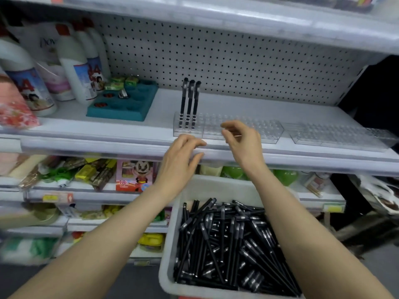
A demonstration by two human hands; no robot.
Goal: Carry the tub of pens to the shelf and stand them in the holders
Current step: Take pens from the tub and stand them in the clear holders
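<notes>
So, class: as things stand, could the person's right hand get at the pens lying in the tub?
Probably yes. The right hand is empty, up by the clear holder, and the tub sits open right below its forearm, with the loose pens uncovered and nothing between.

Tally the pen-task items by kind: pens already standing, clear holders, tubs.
Pens standing in the left clear holder: 3
Clear holders on the shelf, counting the second one to the right: 2
Tubs of loose pens: 1
Total: 6
Loose pens in the tub are too many and overlapped to count.
</notes>
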